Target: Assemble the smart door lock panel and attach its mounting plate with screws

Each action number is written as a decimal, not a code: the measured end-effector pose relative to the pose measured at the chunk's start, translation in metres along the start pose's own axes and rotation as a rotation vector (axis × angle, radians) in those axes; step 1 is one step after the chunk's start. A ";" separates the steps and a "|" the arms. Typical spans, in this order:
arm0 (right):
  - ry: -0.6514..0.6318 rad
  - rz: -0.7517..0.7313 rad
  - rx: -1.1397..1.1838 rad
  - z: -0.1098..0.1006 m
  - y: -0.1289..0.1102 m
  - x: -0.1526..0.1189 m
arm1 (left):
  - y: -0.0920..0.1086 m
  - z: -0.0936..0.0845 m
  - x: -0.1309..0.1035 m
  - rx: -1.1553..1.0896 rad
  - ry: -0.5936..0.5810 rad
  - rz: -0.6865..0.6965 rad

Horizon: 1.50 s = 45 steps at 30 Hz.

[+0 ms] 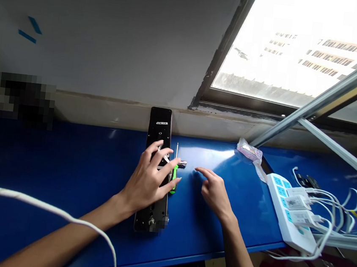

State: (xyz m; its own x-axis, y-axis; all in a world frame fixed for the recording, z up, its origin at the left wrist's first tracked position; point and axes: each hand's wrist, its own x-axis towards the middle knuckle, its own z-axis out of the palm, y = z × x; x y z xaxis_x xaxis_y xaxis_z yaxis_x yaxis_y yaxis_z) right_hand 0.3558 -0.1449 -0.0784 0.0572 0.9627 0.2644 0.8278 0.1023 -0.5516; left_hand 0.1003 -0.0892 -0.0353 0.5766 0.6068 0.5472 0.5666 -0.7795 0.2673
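A long black panel (160, 127) with screw holes and a white label lies on the blue table, its far end near the wall. It looks like the back of a door lock. Over its middle, my left hand (151, 175) has its fingers spread, hiding part of it; a small white piece (165, 159) shows among the fingers. Close to that hand's thumb lies a screwdriver (174, 179) with a green and black handle. A small shiny metal part (182, 164) sits beside it. My right hand (213, 190) points its index finger leftward, other fingers curled, nothing visible in it.
At the right stands a white power strip (281, 203) with several plugs and white cables. A clear plastic packet (249, 150) lies by the metal frame (282, 119) near the window. One white cable (46, 208) crosses in front of my left forearm.
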 end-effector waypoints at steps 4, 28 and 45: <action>-0.031 -0.063 -0.025 0.005 0.012 -0.017 | 0.016 0.013 0.011 -0.018 -0.192 0.196; 0.075 -0.166 -0.149 0.023 -0.010 -0.053 | 0.030 0.055 0.017 0.156 -0.443 0.341; 0.152 -0.107 -0.094 0.011 0.003 -0.042 | 0.029 0.057 0.016 0.168 -0.417 0.359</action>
State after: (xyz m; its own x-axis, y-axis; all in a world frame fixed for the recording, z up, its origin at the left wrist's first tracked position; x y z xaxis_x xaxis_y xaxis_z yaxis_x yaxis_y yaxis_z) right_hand 0.3500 -0.1819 -0.0994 0.0439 0.8981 0.4376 0.8816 0.1712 -0.4398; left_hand 0.1593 -0.0935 -0.0638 0.9143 0.3452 0.2119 0.3582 -0.9333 -0.0254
